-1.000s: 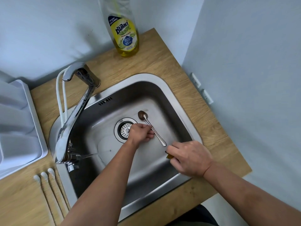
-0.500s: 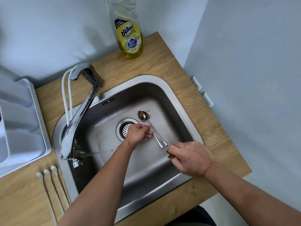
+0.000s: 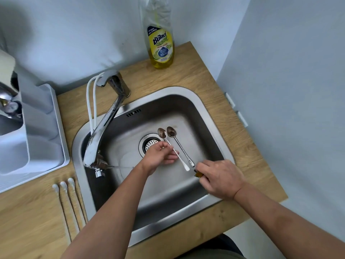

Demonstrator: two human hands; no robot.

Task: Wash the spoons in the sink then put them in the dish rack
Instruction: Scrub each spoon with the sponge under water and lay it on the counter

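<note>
Sink (image 3: 209, 116) as landmark. Over its basin my left hand (image 3: 158, 156) pinches one soiled spoon (image 3: 172, 148) by the handle, just right of the drain (image 3: 149, 143). A second spoon (image 3: 180, 144) lies on the basin floor beside it. My right hand's (image 3: 220, 177) grip closes on a small yellow-and-dark object (image 3: 197, 174). The dish rack (image 3: 43, 128) stands on the worktop (image 3: 233, 139) left of the sink.

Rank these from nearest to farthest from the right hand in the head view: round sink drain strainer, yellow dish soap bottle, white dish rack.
From the right hand:
1. Round sink drain strainer, in the basin to its left.
2. Yellow dish soap bottle, on the counter's back edge.
3. White dish rack, far left on the counter.
</note>
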